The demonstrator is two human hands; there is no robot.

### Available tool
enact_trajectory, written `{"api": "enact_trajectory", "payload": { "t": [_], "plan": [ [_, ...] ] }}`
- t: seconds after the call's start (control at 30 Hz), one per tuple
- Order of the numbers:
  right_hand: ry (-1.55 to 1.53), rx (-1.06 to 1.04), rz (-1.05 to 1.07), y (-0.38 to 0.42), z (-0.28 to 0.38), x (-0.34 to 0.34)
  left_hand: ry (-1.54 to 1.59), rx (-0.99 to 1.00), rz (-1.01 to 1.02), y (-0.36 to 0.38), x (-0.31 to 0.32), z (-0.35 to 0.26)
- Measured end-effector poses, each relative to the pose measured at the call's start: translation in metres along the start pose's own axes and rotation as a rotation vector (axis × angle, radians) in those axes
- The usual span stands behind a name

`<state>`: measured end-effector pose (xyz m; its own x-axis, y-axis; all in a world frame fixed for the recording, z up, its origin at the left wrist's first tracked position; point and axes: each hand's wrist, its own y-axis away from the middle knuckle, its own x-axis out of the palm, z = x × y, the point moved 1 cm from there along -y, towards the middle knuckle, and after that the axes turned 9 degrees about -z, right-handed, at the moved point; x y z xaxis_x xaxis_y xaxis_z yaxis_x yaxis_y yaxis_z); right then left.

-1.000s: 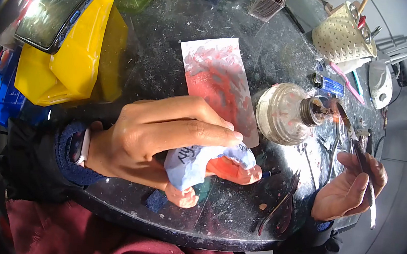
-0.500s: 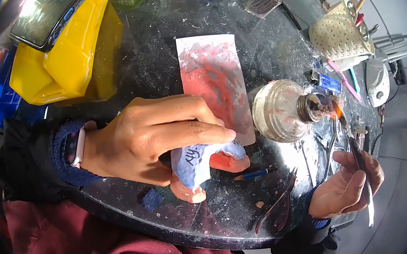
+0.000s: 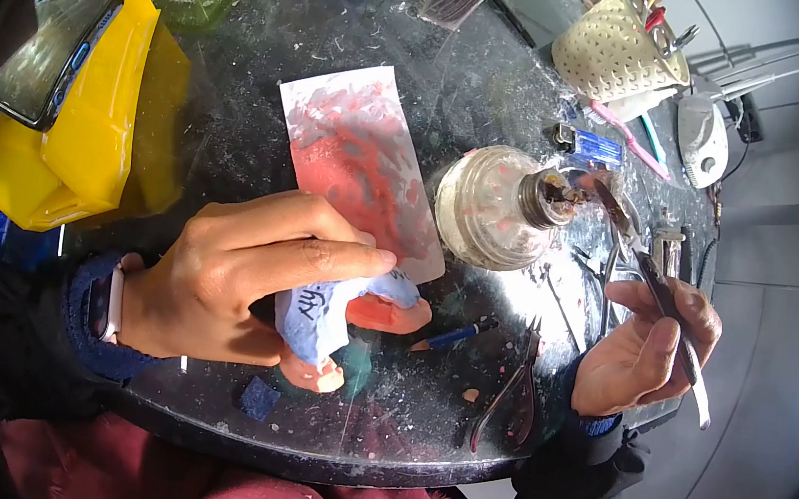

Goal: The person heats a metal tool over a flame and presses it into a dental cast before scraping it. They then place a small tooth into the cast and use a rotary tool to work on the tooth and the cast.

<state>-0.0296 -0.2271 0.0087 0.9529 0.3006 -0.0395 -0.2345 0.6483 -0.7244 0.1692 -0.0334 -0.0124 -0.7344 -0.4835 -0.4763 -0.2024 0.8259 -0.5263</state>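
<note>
My left hand (image 3: 253, 277) is closed around a bluish-white dental cast (image 3: 315, 317) with handwritten letters and a pink wax rim (image 3: 392, 315). Its fingers lie over the top and partly hide the cast. My right hand (image 3: 648, 362) pinches a metal wax knife (image 3: 653, 276) near its middle. The knife's blade reaches up to the wick of a glass spirit lamp (image 3: 488, 210), where a faint reddish glow shows. Between the left hand and the lamp lies a white card (image 3: 360, 161) smeared with pink wax.
A yellow bin (image 3: 86, 150) with a phone (image 3: 55, 57) leaning on it stands left. Pliers (image 3: 513, 391), a blue pencil (image 3: 457, 336) and a blue scrap (image 3: 259, 398) lie near the front edge. Farther back right are a blue lighter (image 3: 589, 145) and a perforated tool cup (image 3: 619, 53).
The whole view has shifted, so the scene sits farther left. The orange glow at the knife's tip has dimmed, and more of the blade shows. Both hands keep their hold.
</note>
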Motion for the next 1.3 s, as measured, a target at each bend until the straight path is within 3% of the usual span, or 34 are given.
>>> {"api": "enact_trajectory", "payload": {
  "t": [0.37, 0.57, 1.0, 1.17, 1.23, 1.3],
  "plan": [
    [-0.071, -0.112, 0.167, -0.002, -0.002, -0.004, -0.003, -0.010, 0.032, 0.001, -0.002, 0.003],
    [-0.033, -0.110, 0.072, 0.000, -0.003, -0.001, 0.032, -0.036, 0.043, 0.002, -0.004, 0.002],
    [0.029, -0.242, 0.191, -0.002, 0.003, 0.003, 0.017, -0.028, 0.021, 0.000, -0.002, 0.000],
    [-0.232, -0.069, 0.124, 0.007, 0.000, 0.006, -0.016, -0.055, 0.052, 0.000, -0.005, -0.009],
    [-0.076, -0.111, 0.217, 0.008, -0.009, -0.004, -0.055, 0.048, 0.041, -0.005, -0.008, -0.015],
    [-0.114, -0.070, 0.128, 0.005, 0.002, 0.002, -0.075, 0.028, 0.109, -0.001, -0.010, -0.014]
  ]
}}
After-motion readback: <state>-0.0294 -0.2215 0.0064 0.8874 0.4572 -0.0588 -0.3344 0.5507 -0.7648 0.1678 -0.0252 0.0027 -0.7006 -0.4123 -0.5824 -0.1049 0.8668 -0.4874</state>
